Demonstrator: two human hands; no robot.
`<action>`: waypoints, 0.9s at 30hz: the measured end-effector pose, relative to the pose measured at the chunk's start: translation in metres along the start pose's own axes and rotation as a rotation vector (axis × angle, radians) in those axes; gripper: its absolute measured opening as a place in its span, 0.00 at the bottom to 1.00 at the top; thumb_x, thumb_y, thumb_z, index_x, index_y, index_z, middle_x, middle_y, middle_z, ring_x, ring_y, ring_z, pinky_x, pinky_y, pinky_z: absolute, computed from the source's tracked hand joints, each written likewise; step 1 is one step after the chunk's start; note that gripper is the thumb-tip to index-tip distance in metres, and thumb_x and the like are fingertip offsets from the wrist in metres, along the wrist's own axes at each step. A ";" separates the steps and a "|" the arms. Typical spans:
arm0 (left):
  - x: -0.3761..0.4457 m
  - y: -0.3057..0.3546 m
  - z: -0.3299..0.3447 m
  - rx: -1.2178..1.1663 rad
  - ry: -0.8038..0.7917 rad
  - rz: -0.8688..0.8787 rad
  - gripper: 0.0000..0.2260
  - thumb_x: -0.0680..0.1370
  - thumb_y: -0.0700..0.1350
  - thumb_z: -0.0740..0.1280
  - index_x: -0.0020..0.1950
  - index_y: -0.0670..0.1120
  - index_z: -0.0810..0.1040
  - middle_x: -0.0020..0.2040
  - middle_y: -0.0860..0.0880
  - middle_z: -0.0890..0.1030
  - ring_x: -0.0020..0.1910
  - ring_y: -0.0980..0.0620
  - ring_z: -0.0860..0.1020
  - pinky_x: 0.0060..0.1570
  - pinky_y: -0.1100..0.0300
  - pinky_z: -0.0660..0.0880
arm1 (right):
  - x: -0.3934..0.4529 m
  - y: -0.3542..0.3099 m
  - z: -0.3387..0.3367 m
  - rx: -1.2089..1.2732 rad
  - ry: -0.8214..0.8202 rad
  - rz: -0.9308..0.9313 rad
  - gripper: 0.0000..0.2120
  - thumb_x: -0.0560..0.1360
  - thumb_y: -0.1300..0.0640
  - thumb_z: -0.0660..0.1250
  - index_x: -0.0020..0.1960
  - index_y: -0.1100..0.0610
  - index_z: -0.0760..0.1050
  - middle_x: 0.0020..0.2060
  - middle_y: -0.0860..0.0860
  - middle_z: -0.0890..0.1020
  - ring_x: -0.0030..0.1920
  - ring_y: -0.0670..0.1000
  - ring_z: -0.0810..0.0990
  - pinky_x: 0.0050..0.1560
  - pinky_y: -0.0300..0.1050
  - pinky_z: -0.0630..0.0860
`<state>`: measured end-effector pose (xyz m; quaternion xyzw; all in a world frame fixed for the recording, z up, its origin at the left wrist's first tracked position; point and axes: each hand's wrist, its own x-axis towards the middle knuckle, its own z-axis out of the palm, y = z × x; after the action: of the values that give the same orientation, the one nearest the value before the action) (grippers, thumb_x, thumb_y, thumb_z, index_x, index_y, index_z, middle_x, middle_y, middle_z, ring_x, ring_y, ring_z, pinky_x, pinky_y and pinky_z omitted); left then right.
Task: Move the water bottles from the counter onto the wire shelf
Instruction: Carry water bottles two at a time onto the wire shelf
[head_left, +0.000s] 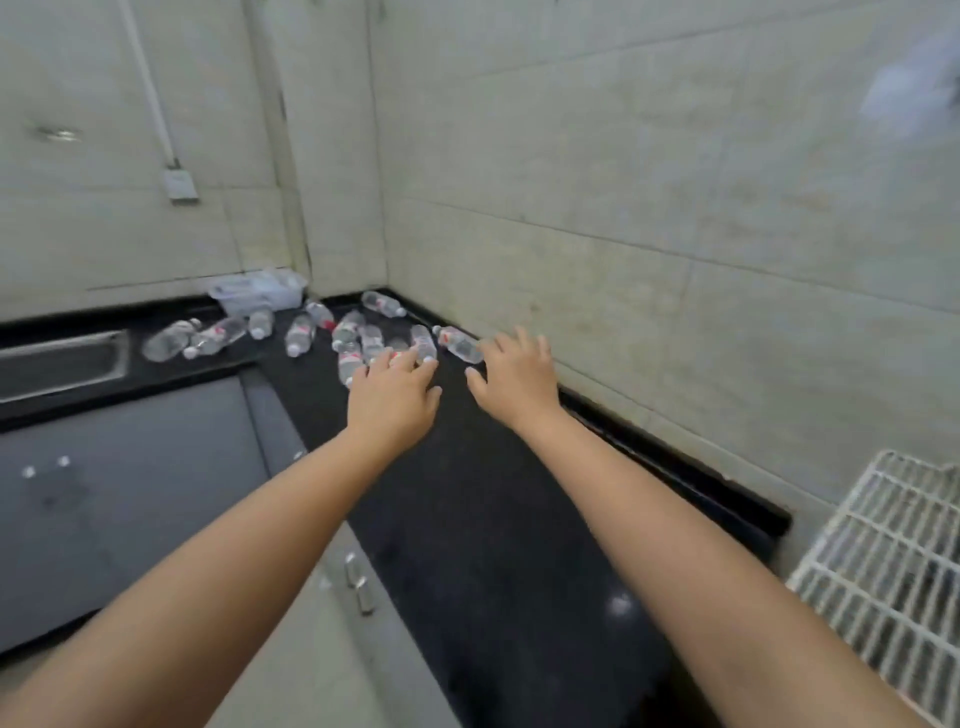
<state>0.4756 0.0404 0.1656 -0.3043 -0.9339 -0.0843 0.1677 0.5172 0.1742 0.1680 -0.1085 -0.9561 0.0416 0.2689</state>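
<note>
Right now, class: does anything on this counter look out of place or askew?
Yes. The water bottles lie toppled on their sides, scattered at all angles across the black counter corner, none upright. No spill shows.

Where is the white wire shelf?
In the head view, the wire shelf sits at the lower right edge, beside the end of the black counter and against the tiled wall.

Head view looks down (steeply) along the counter (483, 519) toward the corner.
</note>
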 end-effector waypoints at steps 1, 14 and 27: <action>0.004 -0.024 0.007 -0.005 -0.018 -0.018 0.19 0.79 0.50 0.57 0.70 0.48 0.66 0.71 0.47 0.67 0.70 0.43 0.64 0.64 0.49 0.66 | 0.008 -0.017 0.018 -0.005 -0.014 -0.004 0.19 0.75 0.53 0.62 0.61 0.63 0.73 0.60 0.62 0.77 0.66 0.62 0.69 0.67 0.57 0.60; 0.052 -0.269 0.100 -0.032 -0.315 -0.170 0.21 0.81 0.50 0.54 0.74 0.49 0.58 0.76 0.48 0.58 0.75 0.43 0.55 0.72 0.48 0.59 | 0.103 -0.163 0.213 0.003 -0.327 0.069 0.20 0.78 0.52 0.57 0.67 0.59 0.68 0.64 0.56 0.74 0.70 0.57 0.64 0.69 0.52 0.59; 0.222 -0.377 0.208 -0.060 -0.446 -0.134 0.22 0.81 0.50 0.54 0.75 0.51 0.56 0.77 0.48 0.57 0.76 0.44 0.54 0.74 0.46 0.56 | 0.278 -0.101 0.352 0.008 -0.324 0.366 0.18 0.77 0.54 0.59 0.61 0.63 0.73 0.56 0.60 0.79 0.58 0.60 0.74 0.57 0.52 0.69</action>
<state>0.0273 -0.0876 0.0322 -0.2576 -0.9630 -0.0538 -0.0581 0.0828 0.1323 0.0225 -0.2708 -0.9510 0.1102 0.1006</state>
